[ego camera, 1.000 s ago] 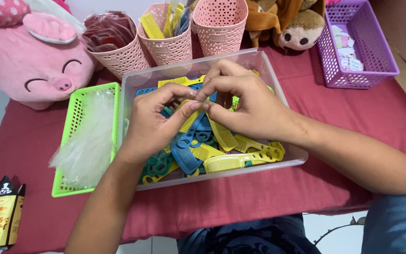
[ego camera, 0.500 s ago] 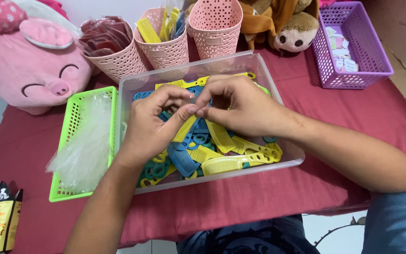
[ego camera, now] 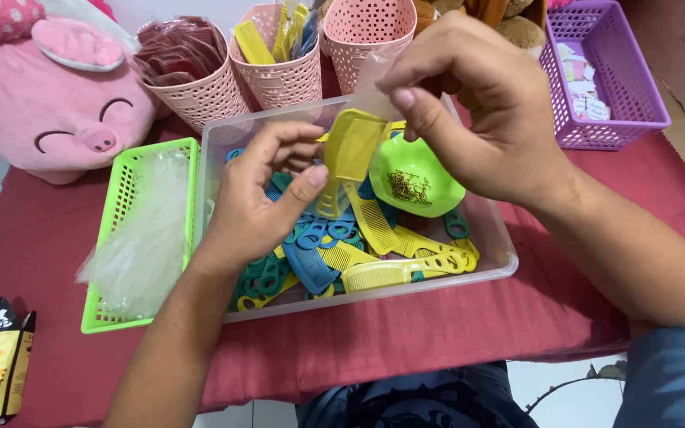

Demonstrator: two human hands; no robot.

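While my left hand [ego camera: 267, 202] pinches the yellow comb [ego camera: 348, 158] low down, thumb vs. forefinger clamped on its handle end, my right hand [ego camera: 469, 111] sits higher up & pinches the thin clear sleeve [ego camera: 374, 87] at the comb's top. All places below are given rel. to the clear plastic bin [ego camera: 489, 238].

The comb hangs above the bin's middle, not touching the pile inside. Its long axis runs nearly upright w/ a slight lean: handle end down-left toward my left fingers, toothed end up-right toward my right ones. So the sleeve lies straight along that axis from the comb, above it; whether the sleeve's mouth is already over the comb's tip, can't tell, it's too see-through. Right thumb & forefinger are closed on the film, other fingers curled loose. The right hand is the nearer one to the sleeve, the left to the comb.

Inside the bin: a heap of blue, green & yellow combs [ego camera: 334, 254], plus a small green bowl [ego camera: 414, 178] w/ tiny gold bits, at the right side just below my right hand. Left of the bin, touching it, a green basket [ego camera: 116, 230] w/ more clear bags. Behind the bin, pink mesh cups [ego camera: 279, 71]; back right, a purple basket [ego camera: 608, 79]; far left, a pink pig plush [ego camera: 73, 103].
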